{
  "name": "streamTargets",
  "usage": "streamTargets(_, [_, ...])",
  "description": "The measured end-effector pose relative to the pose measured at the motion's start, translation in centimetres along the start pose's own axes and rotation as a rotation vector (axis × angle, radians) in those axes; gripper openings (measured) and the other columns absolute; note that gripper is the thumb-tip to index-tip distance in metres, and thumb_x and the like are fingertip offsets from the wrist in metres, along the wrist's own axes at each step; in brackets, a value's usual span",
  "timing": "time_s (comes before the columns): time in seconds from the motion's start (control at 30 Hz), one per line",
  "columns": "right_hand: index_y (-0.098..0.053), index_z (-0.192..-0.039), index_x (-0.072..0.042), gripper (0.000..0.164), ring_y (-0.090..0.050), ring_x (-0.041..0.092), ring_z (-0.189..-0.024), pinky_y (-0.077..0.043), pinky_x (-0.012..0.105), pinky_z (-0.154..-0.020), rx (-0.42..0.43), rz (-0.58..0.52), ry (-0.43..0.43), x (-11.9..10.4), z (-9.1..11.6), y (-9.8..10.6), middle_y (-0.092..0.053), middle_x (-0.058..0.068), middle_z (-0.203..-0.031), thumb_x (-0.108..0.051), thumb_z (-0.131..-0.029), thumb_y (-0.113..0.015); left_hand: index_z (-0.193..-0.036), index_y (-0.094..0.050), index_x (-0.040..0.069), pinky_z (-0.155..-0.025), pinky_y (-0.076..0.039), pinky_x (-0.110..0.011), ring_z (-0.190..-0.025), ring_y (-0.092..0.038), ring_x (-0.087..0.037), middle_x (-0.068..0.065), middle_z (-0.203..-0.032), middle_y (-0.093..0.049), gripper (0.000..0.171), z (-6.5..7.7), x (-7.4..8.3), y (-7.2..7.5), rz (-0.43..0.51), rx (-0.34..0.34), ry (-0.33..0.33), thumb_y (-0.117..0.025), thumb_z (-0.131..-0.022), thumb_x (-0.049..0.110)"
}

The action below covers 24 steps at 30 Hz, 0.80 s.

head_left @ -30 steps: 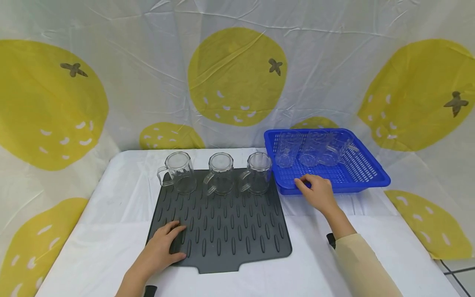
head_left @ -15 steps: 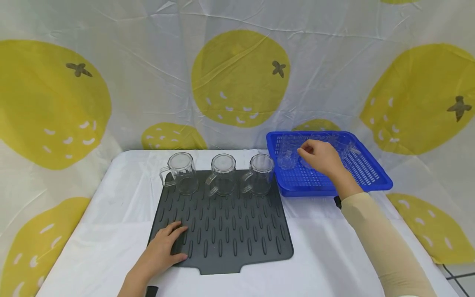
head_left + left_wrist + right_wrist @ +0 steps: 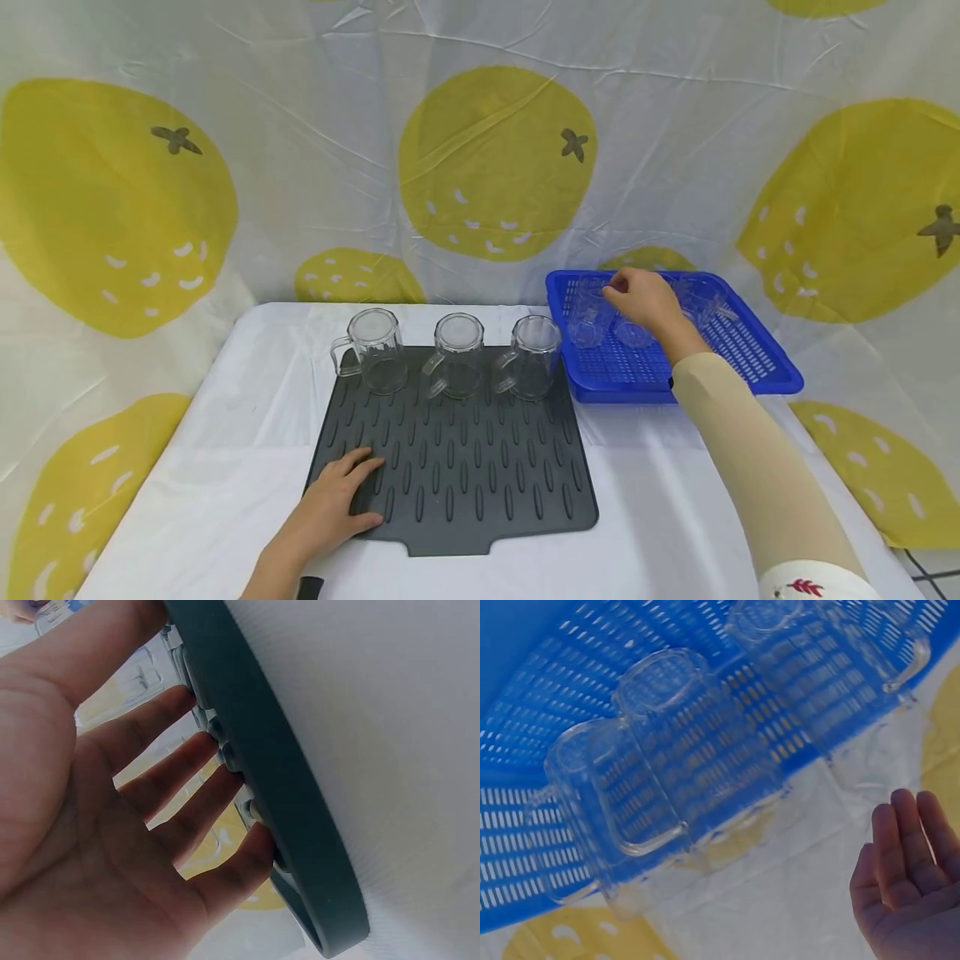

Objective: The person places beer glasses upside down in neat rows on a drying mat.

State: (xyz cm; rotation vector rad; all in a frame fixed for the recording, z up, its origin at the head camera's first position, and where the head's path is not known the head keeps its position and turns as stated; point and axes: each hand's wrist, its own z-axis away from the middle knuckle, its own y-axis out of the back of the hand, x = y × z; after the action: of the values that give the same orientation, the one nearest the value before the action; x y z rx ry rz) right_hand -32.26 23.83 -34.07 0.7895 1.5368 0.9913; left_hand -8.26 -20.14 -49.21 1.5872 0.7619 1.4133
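Observation:
My left hand [image 3: 337,500] rests on the left edge of a dark grey ridged mat [image 3: 480,492], thumb and fingers spread. In the left wrist view its fingertips [image 3: 259,844] touch the mat's rim. My right hand [image 3: 647,302] hovers over a blue plastic basket [image 3: 622,392], fingers slightly bent and holding nothing. Below and beside it are three clear glass mugs in the basket: a middle mug [image 3: 690,742], one close beside it [image 3: 562,772], and another mug [image 3: 810,682] a little apart. Part of them is hidden behind the right hand in the head view.
Along the mat's far edge three glass mugs stand upside down in a row: a left mug [image 3: 382,358], a middle mug [image 3: 461,358] and a right mug [image 3: 536,358], handles leftward. The right one stands close to the basket. A lemon-print curtain [image 3: 495,167] hangs behind the white-covered table [image 3: 247,400].
My right hand has moved from the basket's near rim up and away over the mugs inside. The left hand stays on the mat, and the view has shifted slightly.

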Motion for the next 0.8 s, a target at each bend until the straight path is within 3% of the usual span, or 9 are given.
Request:
streamTargets(0.17, [-0.045, -0.137, 0.008, 0.058, -0.042, 0.049, -0.124, -0.037, 0.063, -0.099, -0.011, 0.01, -0.03, 0.8, -1.1, -0.3, -0.046, 0.031, -0.136, -0.034, -0.099, -0.054, -0.136, -0.057, 0.011, -0.1, -0.042, -0.057, -0.129, -0.043, -0.04, -0.014, -0.144, -0.045, 0.075, 0.0, 0.1, 0.1, 0.003, 0.002, 0.005, -0.088, -0.071, 0.03])
streamTargets(0.4, [-0.021, -0.149, 0.01, 0.09, -0.019, 0.054, -0.137, -0.023, 0.067, -0.107, -0.058, 0.006, -0.079, 1.5, -2.1, -0.8, -0.02, 0.037, -0.151, -0.051, -0.094, -0.056, -0.135, -0.057, 0.01, -0.099, -0.042, -0.058, -0.129, -0.043, -0.04, -0.015, -0.144, -0.045, 0.074, 0.0, 0.1, 0.0, 0.003, 0.011, -0.007, -0.088, -0.071, 0.029])
streamTargets(0.8, [-0.012, -0.152, 0.008, 0.095, -0.018, 0.055, -0.137, -0.023, 0.068, -0.106, -0.122, -0.028, -0.107, 1.6, -2.8, -1.2, -0.014, 0.035, -0.153, -0.047, -0.092, -0.061, -0.135, -0.057, 0.01, -0.1, -0.041, -0.058, -0.129, -0.042, -0.041, -0.015, -0.144, -0.045, 0.073, 0.1, 0.1, 0.1, 0.02, 0.011, -0.008, -0.088, -0.071, 0.029])
